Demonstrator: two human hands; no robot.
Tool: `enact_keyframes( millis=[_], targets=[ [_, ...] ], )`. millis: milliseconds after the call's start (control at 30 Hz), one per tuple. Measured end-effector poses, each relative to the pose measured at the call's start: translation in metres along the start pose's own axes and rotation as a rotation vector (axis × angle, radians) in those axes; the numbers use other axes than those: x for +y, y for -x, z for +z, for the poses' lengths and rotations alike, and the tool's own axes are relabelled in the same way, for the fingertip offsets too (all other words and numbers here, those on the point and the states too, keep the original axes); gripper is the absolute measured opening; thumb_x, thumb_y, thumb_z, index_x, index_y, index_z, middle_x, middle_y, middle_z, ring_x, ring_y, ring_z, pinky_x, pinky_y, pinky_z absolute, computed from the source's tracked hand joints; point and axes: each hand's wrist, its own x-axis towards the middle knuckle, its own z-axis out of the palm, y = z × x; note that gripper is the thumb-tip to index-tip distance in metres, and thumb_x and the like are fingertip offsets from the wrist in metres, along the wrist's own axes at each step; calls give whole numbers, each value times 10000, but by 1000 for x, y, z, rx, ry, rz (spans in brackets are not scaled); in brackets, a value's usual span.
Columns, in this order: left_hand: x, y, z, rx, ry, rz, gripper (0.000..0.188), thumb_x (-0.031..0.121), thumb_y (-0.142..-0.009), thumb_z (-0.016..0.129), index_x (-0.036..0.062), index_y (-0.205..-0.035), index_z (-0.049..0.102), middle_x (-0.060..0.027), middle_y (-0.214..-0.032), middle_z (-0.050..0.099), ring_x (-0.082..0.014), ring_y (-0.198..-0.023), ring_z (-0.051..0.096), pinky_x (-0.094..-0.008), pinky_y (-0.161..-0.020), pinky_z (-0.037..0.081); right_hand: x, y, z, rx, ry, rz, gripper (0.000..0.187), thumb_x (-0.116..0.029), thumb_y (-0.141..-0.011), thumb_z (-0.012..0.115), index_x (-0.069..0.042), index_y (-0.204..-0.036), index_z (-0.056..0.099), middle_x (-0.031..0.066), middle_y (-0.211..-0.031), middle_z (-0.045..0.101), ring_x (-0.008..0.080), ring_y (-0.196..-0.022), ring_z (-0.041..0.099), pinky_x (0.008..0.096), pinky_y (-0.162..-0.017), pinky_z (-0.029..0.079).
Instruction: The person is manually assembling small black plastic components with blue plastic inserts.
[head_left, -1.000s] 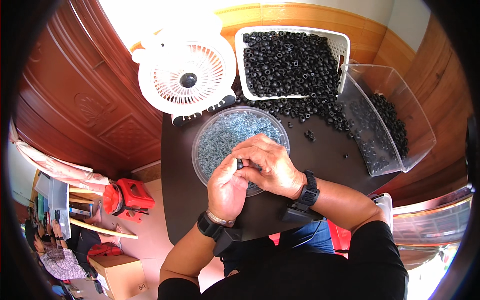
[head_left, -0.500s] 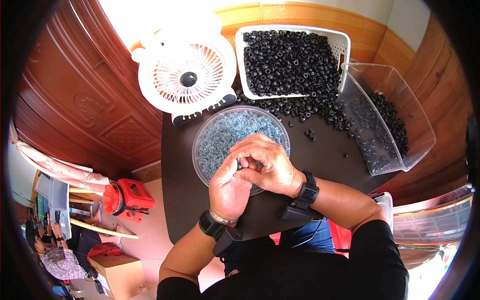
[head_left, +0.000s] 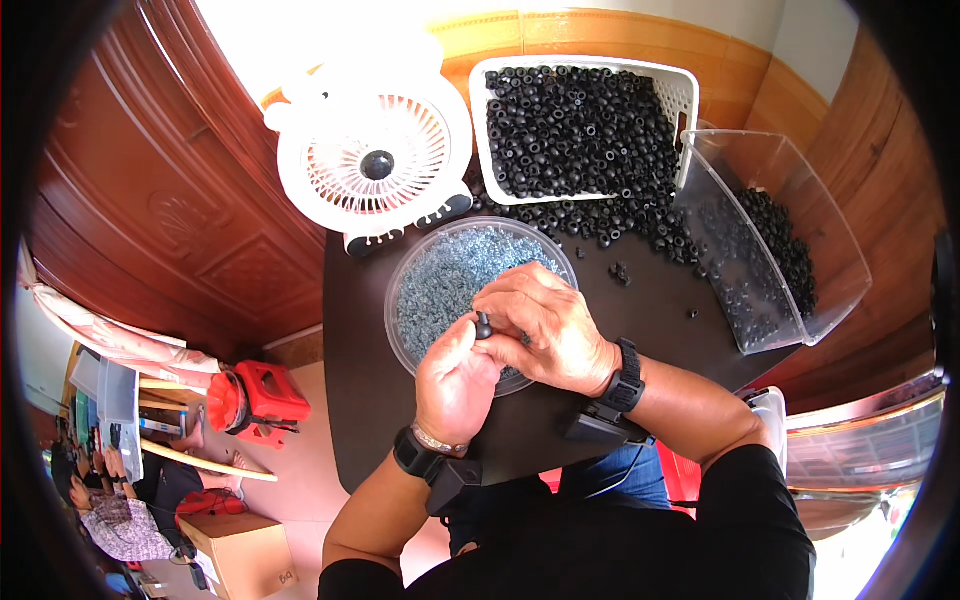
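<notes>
A small black rounded plastic piece with a narrow neck shows between my fingertips. My left hand, palm turned up, pinches it from the left. My right hand curls over from the right, its thumb and fingers closed at the same piece. Some fingertips are hidden behind the knuckles. Both hands are over the near part of a round clear tub full of small bluish translucent pieces.
Behind the tub, a white basket holds many black ring-like pieces, with more spilled around it. A clear plastic bin lies at the right. A white fan stands back left. Far left, another person sits near a red stool.
Both hands have shifted slightly, and the right hand has turned a little. More of the black piece now shows between my fingertips.
</notes>
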Motion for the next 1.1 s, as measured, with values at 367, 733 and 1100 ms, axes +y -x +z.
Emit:
enact_keyframes(
  millis=[367,733,1100],
  targets=[
    [2,6,-7,37,-139,56,305,184,-975,426,-41,-1149,539,-87,-1049,574,-154,-969,547,-315,-883,412,0,-2,-8,-28,1,-59,434,-203,-631,826,-63,-989,623,66,-972,649,280,-920,627,377,-788,515],
    [-5,8,-2,68,-67,62,295,180,-980,390,-45,-1112,527,-90,-1017,556,-162,-951,549,-314,-863,423,-1,2,-3,-55,45,-94,408,-160,-631,806,-49,-980,626,85,-959,641,290,-895,625,382,-787,517],
    [-12,10,-14,72,-36,59,341,218,-987,370,-49,-1166,485,-166,-1013,608,-249,-893,620,-363,-849,466,-4,4,5,-57,76,-136,322,-96,-669,727,-14,-961,620,92,-926,615,282,-880,601,372,-786,510]
  ],
)
